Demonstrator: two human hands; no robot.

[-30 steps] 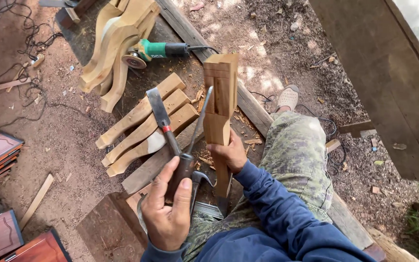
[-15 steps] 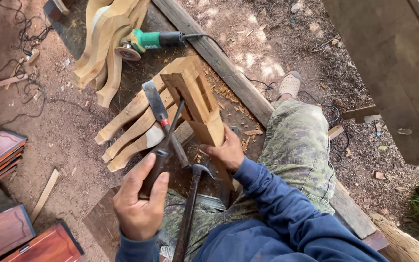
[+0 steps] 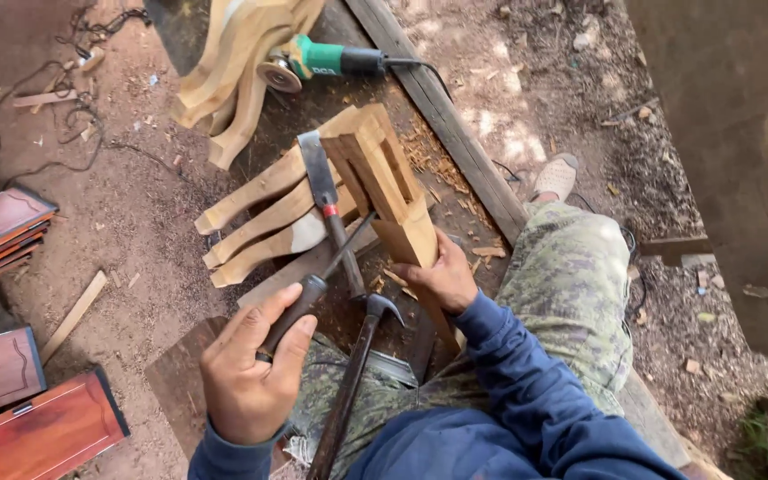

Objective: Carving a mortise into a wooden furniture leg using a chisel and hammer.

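While the right hand wraps around the lower end of a pale carved wooden piece, that piece lies at the centre of the view, tilted with its slotted upper end pointing toward eleven o'clock. The fingers of this hand are closed firmly on the wood. At seven o'clock from the piece, the left hand is clenched around the dark handle of a chisel, whose flat steel blade reaches up to touch the left flank of the wooden piece. A hammer rests between the two hands, its claw head just below the right hand and its handle running down toward six o'clock. Three curved wooden legs lie side by side at nine o'clock from the piece, on a dark board. Farther out at eleven o'clock, a green angle grinder lies beside larger curved wood parts. Reddish panels sit at the eight o'clock edge. Camouflage trousers cover the leg stretched toward two o'clock.
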